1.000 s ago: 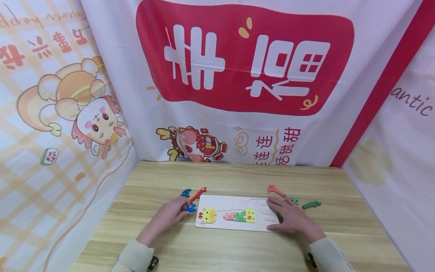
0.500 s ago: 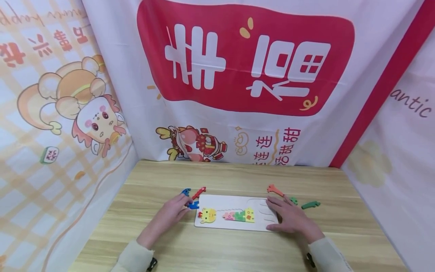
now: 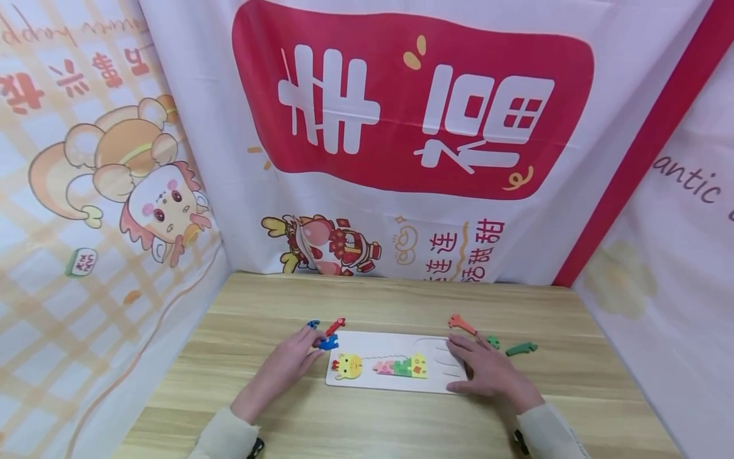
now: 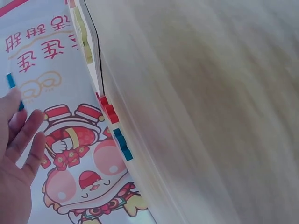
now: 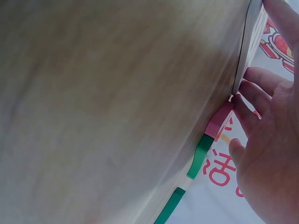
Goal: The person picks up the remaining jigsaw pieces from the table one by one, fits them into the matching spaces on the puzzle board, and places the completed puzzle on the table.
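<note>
My left hand [image 3: 287, 360] pinches a blue puzzle piece [image 3: 329, 343] at the far left corner of a white puzzle board [image 3: 390, 341]. In the left wrist view, that blue piece shows edge-on by the thumb, lifted off the table. A yellow giraffe head [image 3: 346, 366] lies at the board's left end. Pink, green and yellow body pieces [image 3: 401, 368] sit joined in its middle. My right hand [image 3: 487, 366] rests on the board's right end with fingers spread, covering part of the leg outlines. In the right wrist view its fingertips touch the board edge.
Beyond the left hand lie a red piece [image 3: 335, 326] and another blue piece [image 3: 313, 324]. Past the right hand are an orange piece [image 3: 461, 324], a small green piece [image 3: 493, 342] and a long dark green piece [image 3: 520, 349]. Printed cloth [image 3: 413, 223] hangs behind the wooden table [image 3: 367, 427].
My left hand has lifted the blue piece and brought it slightly right and away, over the board's corner. The right hand stays on the board.
</note>
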Demonstrator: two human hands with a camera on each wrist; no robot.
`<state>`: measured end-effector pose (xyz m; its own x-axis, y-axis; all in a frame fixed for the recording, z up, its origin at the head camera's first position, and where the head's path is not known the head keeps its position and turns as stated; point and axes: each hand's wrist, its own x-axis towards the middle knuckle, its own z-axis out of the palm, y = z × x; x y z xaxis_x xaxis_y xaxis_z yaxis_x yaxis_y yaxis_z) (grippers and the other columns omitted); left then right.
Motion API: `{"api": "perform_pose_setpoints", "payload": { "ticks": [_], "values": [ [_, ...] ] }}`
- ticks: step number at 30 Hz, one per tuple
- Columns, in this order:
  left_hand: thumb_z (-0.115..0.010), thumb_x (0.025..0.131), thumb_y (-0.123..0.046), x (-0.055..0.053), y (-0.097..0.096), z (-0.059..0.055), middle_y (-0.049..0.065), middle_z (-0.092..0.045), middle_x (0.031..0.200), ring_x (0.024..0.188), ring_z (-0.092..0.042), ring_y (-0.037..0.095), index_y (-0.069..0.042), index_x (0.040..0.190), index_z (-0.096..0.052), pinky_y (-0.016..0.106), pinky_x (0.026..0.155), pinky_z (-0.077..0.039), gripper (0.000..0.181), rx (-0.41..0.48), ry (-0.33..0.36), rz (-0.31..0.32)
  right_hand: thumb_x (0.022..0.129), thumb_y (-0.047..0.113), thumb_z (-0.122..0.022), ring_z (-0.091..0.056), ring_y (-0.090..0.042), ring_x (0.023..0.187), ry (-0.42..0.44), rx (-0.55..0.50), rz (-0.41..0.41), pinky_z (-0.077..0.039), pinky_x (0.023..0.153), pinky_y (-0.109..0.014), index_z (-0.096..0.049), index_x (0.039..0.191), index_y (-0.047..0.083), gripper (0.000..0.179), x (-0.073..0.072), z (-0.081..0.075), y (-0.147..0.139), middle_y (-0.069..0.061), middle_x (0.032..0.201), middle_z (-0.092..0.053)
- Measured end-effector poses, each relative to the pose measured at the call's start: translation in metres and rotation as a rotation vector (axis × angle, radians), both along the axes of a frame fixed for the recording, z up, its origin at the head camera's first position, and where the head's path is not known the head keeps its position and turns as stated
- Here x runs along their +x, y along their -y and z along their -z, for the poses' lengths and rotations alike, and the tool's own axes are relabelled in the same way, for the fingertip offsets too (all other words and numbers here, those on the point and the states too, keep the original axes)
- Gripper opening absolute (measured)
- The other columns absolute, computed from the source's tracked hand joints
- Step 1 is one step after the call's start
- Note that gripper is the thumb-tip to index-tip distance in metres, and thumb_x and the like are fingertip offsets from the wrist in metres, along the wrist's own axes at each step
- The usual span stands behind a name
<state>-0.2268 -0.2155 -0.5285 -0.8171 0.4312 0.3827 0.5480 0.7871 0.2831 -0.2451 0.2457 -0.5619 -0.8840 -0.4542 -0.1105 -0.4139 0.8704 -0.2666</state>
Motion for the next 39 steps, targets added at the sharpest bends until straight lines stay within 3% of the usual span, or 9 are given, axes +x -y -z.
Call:
{"api": "perform_pose_setpoints", "payload": {
  "ticks": [5,13,17,24,32,39],
  "values": [
    [-0.071,0.099,-0.02,-0.002,-0.004,0.0,-0.008,-0.061,0.104,0.087,-0.059,0.002,-0.012,0.123,-0.064,0.021,0.08,-0.06,0.025,0.064,0.059,-0.016,0.08,0.079,-0.067,-0.031,-0.035,0.156,0.004,0.007,0.01,-0.015,0.128,-0.064,-0.046,0.157,0.02,0.099,-0.002,0.001,0.0,-0.001,0.168,-0.036],
    [-0.069,0.1,-0.015,-0.004,-0.006,0.002,-0.006,-0.063,0.104,0.092,-0.063,0.006,-0.011,0.121,-0.063,0.022,0.081,-0.061,0.022,0.144,0.118,-0.014,0.08,0.08,-0.066,-0.031,-0.034,0.156,-0.005,-0.002,0.007,-0.015,0.128,-0.064,-0.046,0.157,0.021,0.1,-0.004,0.0,0.0,-0.001,0.168,-0.036],
    [-0.072,0.098,-0.017,-0.003,-0.006,0.003,-0.005,-0.066,0.106,0.093,-0.064,0.007,-0.013,0.122,-0.063,0.024,0.083,-0.062,0.026,0.093,0.123,-0.036,0.08,0.08,-0.066,-0.032,-0.034,0.156,-0.016,-0.005,-0.005,-0.016,0.128,-0.064,-0.046,0.157,0.019,0.1,-0.004,0.001,0.0,-0.003,0.168,-0.037],
    [-0.081,0.092,-0.019,-0.002,-0.009,0.004,-0.002,-0.072,0.122,0.113,-0.069,0.014,-0.017,0.126,-0.068,0.034,0.097,-0.061,0.037,-0.058,0.052,-0.017,0.08,0.081,-0.066,-0.032,-0.033,0.156,-0.019,0.001,-0.002,-0.016,0.128,-0.063,-0.046,0.157,0.019,0.101,-0.005,0.003,0.001,-0.002,0.168,-0.037],
    [-0.082,0.09,-0.02,-0.003,-0.01,0.008,-0.003,-0.073,0.119,0.112,-0.069,0.015,-0.017,0.126,-0.069,0.035,0.097,-0.06,0.038,-0.07,0.018,0.012,0.08,0.079,-0.067,-0.031,-0.034,0.156,-0.01,-0.008,-0.003,-0.016,0.128,-0.064,-0.046,0.157,0.019,0.1,-0.002,0.001,0.002,-0.003,0.168,-0.037],
    [-0.078,0.094,-0.023,-0.002,-0.015,0.007,-0.002,-0.073,0.122,0.115,-0.068,0.018,-0.016,0.126,-0.07,0.041,0.1,-0.059,0.033,-0.059,0.101,0.033,0.081,0.08,-0.066,-0.034,-0.035,0.155,-0.02,-0.006,-0.025,-0.016,0.128,-0.064,-0.046,0.157,0.015,0.101,-0.001,0.0,0.0,-0.005,0.167,-0.038]
  ]
}}
